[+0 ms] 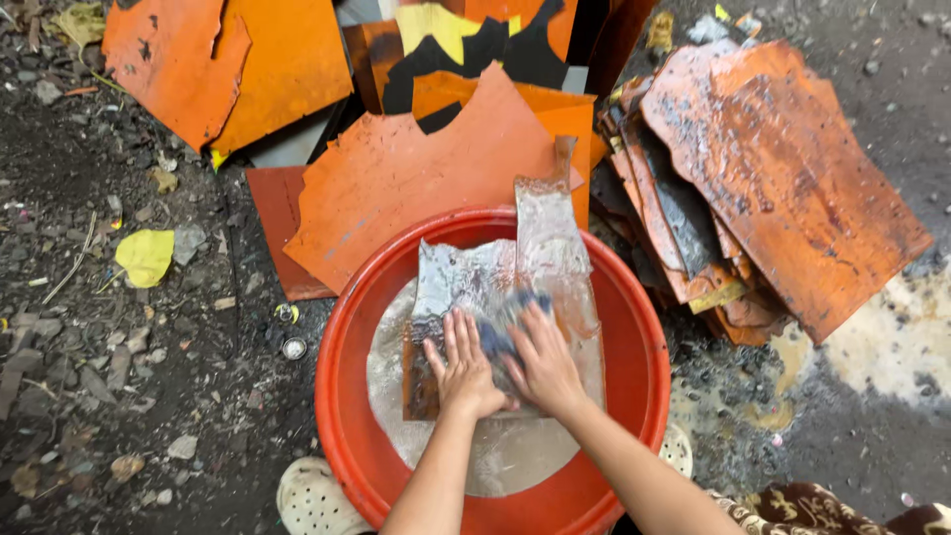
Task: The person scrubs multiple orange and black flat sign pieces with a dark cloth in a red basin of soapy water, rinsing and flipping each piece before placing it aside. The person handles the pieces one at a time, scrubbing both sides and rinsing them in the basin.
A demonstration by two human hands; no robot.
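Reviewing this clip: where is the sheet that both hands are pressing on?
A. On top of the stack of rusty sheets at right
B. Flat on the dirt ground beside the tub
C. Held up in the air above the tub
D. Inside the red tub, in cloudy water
D: the left hand and right hand press on the wet sheet, which lies in the red tub over cloudy water.

basin [342, 396] red-orange | sheet [466, 282] silvery grey with rusty edge | cloth [498, 337] blue | leaf [146, 256] yellow | stacked sheets [783, 168] rust-orange, black-smudged
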